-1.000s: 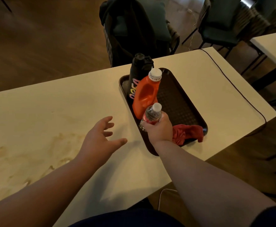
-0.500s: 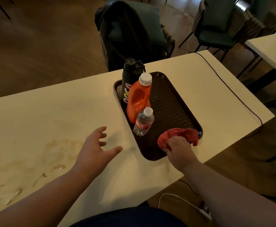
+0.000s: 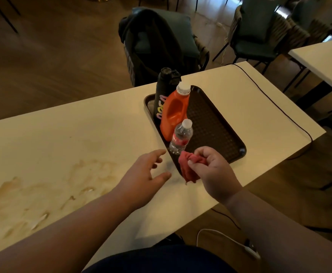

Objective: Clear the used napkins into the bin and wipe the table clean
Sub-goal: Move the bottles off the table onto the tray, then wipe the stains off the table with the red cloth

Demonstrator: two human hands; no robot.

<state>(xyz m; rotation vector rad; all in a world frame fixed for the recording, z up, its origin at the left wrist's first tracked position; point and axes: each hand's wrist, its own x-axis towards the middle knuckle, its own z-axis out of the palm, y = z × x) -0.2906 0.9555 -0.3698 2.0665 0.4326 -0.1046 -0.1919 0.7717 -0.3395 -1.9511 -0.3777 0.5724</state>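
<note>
Closest in, the left hand (image 3: 141, 174) hovers just over the surface (image 3: 82, 125), fingers loosely spread, holding nothing. The right hand (image 3: 214, 174) pinches a bunched red cloth (image 3: 186, 168) between thumb and fingers, up in the air over the near corner of the tray (image 3: 240, 152). The brown stain (image 3: 43, 192) that needs wiping is off to the left, well apart from the cloth, so there's a sweep across to make. No napkins or bin in view, fwiw.

What I'd worry about: the water bottle (image 3: 181, 136) stands right beside the cloth hand. It's light and tall, so a careless swing of knuckles or dangling cloth probably tips it. Behind it the orange jug (image 3: 174, 113) and black flask (image 3: 162, 91) stand close together, so one going over could knock the next. And if that wadded cloth is dry, it may just smear the stain around. Farther back a black cable (image 3: 279, 107) runs along the surface edge, easy to snag if the wiping goes that far.
</note>
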